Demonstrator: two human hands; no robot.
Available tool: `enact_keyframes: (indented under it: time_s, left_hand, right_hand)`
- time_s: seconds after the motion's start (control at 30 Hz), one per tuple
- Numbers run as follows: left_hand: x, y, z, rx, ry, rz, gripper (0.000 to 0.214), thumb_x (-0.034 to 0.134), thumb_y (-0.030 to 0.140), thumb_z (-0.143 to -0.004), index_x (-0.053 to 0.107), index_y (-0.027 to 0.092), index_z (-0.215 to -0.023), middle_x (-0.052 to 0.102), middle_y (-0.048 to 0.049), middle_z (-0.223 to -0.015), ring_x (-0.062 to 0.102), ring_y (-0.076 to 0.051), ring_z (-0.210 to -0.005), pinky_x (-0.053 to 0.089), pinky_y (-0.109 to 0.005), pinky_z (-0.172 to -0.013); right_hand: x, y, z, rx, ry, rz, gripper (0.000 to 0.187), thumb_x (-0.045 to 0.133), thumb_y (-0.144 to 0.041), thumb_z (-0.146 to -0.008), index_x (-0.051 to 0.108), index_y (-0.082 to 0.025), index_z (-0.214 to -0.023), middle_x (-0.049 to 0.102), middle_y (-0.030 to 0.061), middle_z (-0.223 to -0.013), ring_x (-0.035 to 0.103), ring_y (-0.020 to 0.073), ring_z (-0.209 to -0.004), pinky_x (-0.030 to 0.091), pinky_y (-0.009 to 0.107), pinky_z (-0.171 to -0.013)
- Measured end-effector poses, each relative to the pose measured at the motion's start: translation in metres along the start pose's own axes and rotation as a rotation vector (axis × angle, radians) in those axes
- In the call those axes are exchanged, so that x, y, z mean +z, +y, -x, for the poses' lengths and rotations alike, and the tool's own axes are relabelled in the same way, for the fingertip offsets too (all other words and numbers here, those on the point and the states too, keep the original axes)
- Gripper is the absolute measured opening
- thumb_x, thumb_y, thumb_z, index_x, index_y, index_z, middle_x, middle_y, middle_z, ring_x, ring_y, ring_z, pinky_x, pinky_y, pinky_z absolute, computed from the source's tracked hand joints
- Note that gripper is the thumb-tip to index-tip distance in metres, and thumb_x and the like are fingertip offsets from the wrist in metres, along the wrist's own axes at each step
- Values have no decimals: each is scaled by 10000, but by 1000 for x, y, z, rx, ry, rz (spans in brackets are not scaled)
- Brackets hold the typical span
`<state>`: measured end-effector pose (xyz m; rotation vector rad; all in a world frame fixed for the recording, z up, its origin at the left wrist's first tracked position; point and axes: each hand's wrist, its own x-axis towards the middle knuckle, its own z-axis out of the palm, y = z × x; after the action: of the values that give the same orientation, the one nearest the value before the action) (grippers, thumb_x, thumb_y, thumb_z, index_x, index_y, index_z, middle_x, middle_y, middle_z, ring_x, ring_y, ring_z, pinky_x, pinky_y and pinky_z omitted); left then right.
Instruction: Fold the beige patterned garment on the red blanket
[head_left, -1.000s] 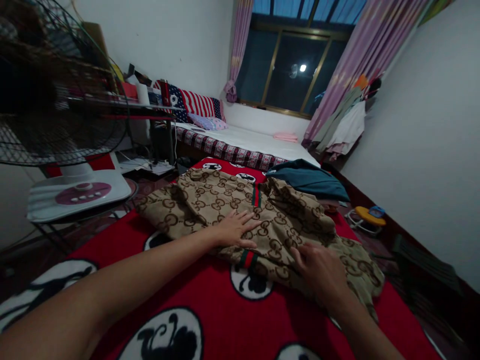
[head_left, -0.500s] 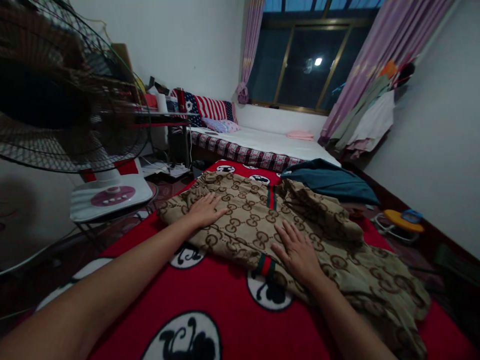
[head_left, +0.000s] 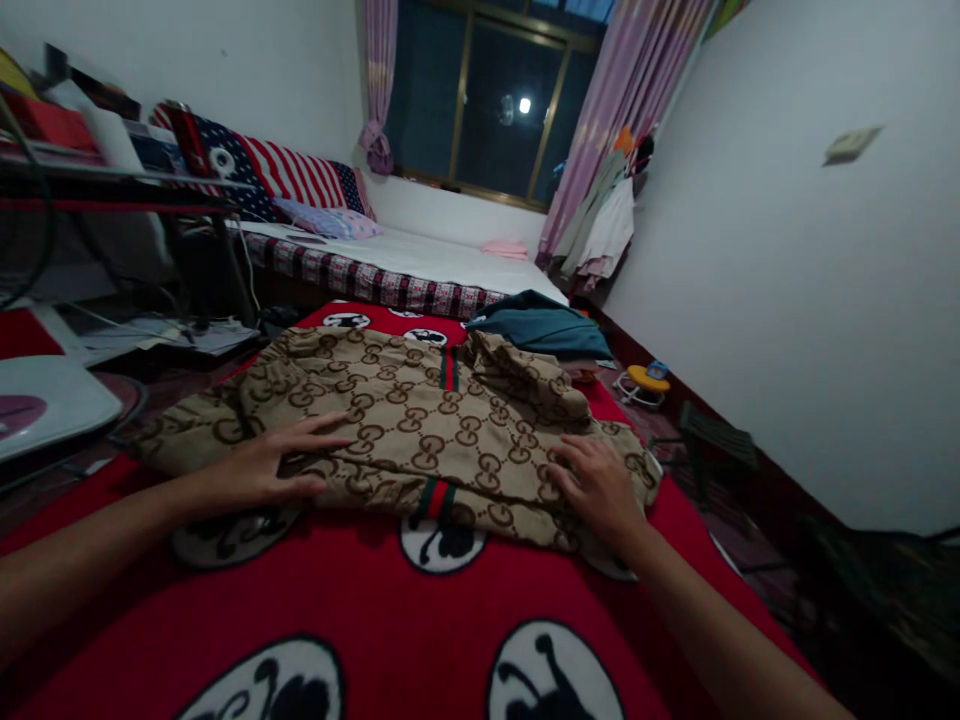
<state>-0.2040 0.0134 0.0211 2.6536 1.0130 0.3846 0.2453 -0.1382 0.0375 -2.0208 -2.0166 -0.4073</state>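
A tan garment (head_left: 409, 415) with a brown interlocking-letter pattern and green-and-red stripes lies spread across a red blanket (head_left: 390, 620) that has white and black round motifs. My left hand (head_left: 281, 460) rests on the garment's near left part, fingers spread apart. On its right part lies my right hand (head_left: 600, 490), with the fingers stretched out and slightly bent, palm down. Neither hand grips the cloth. The garment's far right portion is bunched up in loose folds; whether it is a jacket or trousers I cannot tell.
Dark teal cloth (head_left: 544, 325) lies behind the garment. A bed (head_left: 442, 262) stands by the window. On the left are a cluttered desk (head_left: 150, 185) and a white chair (head_left: 56, 405); on the right, a yellow stool (head_left: 647, 379) and hanging clothes (head_left: 604, 235).
The view has swung right. The garment's right part, which trailed toward me, now lies farther back and more compact. My left hand has shifted toward the garment's near left edge.
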Motion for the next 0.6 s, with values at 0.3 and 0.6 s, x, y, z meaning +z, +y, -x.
enact_keyframes:
  time_s: [0.3, 0.6]
  left_hand:
    - [0, 37, 6, 198, -14, -298, 792, 494, 48, -649, 485, 314, -1395, 504, -41, -1408, 488, -260, -1257, 410, -388, -1046]
    - [-13, 60, -19, 114, -8, -500, 584, 459, 7, -741, 636, 296, -1217, 631, -45, -1171, 564, -246, -1054, 479, -350, -857]
  right_hand:
    - [7, 53, 7, 616, -163, 142, 846, 443, -721, -817, 358, -165, -1449, 586, 217, -1225, 593, 361, -1097, 468, 429, -806]
    - [-8, 58, 0, 423, -70, 41, 401, 552, -328, -832, 644, -247, -1214, 727, 94, -982, 668, 259, -898, 427, 297, -679]
